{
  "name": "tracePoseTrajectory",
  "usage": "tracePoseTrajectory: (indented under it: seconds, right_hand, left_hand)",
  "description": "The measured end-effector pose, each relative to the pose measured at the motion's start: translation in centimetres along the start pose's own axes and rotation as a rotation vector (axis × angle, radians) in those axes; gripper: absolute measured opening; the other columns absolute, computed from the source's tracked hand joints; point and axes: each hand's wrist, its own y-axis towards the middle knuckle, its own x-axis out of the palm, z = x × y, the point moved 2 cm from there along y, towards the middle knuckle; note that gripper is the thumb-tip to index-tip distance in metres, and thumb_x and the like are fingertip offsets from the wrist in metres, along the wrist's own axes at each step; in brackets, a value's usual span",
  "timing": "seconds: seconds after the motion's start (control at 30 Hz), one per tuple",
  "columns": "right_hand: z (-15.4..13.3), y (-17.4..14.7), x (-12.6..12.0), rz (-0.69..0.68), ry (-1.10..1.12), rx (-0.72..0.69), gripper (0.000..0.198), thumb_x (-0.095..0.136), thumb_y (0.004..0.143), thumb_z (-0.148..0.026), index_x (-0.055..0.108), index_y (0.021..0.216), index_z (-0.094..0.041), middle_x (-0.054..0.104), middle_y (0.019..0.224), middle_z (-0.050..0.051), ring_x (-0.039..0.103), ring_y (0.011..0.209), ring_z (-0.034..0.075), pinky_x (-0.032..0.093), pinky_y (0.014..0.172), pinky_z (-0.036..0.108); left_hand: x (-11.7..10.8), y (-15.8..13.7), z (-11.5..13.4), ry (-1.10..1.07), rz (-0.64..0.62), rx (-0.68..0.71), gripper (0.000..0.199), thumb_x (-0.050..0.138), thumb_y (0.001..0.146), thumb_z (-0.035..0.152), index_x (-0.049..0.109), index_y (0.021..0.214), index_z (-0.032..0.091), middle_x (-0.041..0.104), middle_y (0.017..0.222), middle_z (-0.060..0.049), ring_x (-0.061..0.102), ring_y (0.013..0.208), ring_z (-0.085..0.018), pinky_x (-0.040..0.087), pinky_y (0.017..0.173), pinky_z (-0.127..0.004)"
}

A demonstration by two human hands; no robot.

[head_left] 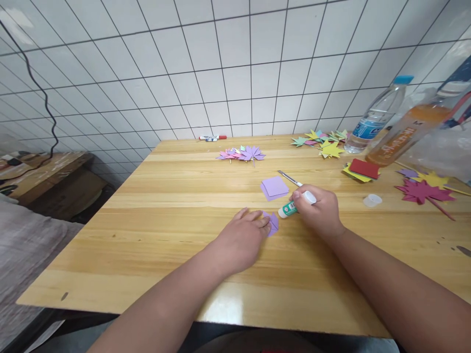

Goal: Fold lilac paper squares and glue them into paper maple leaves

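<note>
My right hand [319,211] is closed around a glue stick [288,210], its uncapped end tilted down to the left. That end is just right of a small folded purple paper [273,224], and I cannot tell whether it touches. My left hand [246,235] lies on the left part of this paper, fingers stretched out and flat, hiding some of it against the table. Behind both hands is a small stack of purple paper squares [275,187]. A slim craft knife [289,177] lies beside the stack, partly behind my right hand.
On the wooden table [165,211], paper leaves [252,153] lie at the back, with markers [212,138] near the tiled wall. To the right are a white cap [373,200], coloured paper squares [364,168], a dark red leaf [423,191], a water bottle [379,115] and an orange drink bottle [408,130].
</note>
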Motion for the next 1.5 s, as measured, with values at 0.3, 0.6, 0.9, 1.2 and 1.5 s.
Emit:
tracePoseTrajectory:
  seconds: [0.3, 0.6, 0.9, 1.2, 1.5]
  right_hand:
    - [-1.0, -0.7, 1.8, -0.242, -0.117, -0.314, 0.014, 0.052, 0.075, -0.024, 0.059, 0.063, -0.02, 0.064, 0.06, 0.0, 0.058, 0.057, 0.013, 0.04, 0.059, 0.023]
    - [-0.8, -0.4, 2.2, -0.211, -0.177, -0.288, 0.015, 0.053, 0.076, -0.026, 0.06, 0.064, -0.02, 0.066, 0.063, 0.001, 0.06, 0.061, 0.015, 0.039, 0.059, 0.024]
    - [-0.4, -0.2, 2.3, -0.174, -0.233, -0.287, 0.018, 0.054, 0.078, -0.032, 0.062, 0.068, -0.019, 0.068, 0.069, 0.003, 0.061, 0.064, 0.017, 0.04, 0.06, 0.026]
    - [2.1, 0.5, 0.8, -0.133, 0.469, 0.316, 0.033, 0.047, 0.084, -0.044, 0.065, 0.087, -0.018, 0.044, 0.043, -0.004, 0.045, 0.039, 0.011, 0.036, 0.04, 0.023]
    - [3.0, 2.4, -2.0, -0.075, 1.446, 0.6, 0.015, 0.058, 0.07, -0.024, 0.057, 0.085, -0.023, 0.061, 0.083, 0.0, 0.057, 0.068, 0.01, 0.053, 0.055, 0.018]
  left_hand:
    - [-0.2, 0.1, 0.0, -0.024, 0.014, 0.019, 0.047, 0.039, 0.08, 0.012, 0.045, 0.125, 0.021, 0.048, 0.132, -0.004, 0.031, 0.127, -0.022, 0.021, 0.104, -0.041]
    - [-0.2, 0.3, -0.4, -0.063, 0.021, 0.034, 0.045, 0.042, 0.078, 0.011, 0.052, 0.12, 0.022, 0.052, 0.129, -0.002, 0.035, 0.126, -0.025, 0.027, 0.102, -0.04]
    - [0.2, 0.3, -0.7, -0.05, 0.029, 0.037, 0.045, 0.043, 0.078, 0.012, 0.051, 0.121, 0.025, 0.048, 0.133, 0.001, 0.035, 0.125, -0.024, 0.026, 0.102, -0.039]
    - [0.3, 0.4, -0.9, -0.107, 0.115, 0.059, 0.035, 0.046, 0.08, 0.017, 0.056, 0.113, 0.025, 0.055, 0.126, 0.0, 0.044, 0.118, -0.022, 0.031, 0.1, -0.037]
    - [0.3, 1.0, -1.4, -0.214, 0.253, 0.114, 0.024, 0.047, 0.086, 0.032, 0.063, 0.102, 0.024, 0.066, 0.105, -0.002, 0.056, 0.103, -0.019, 0.038, 0.094, -0.033]
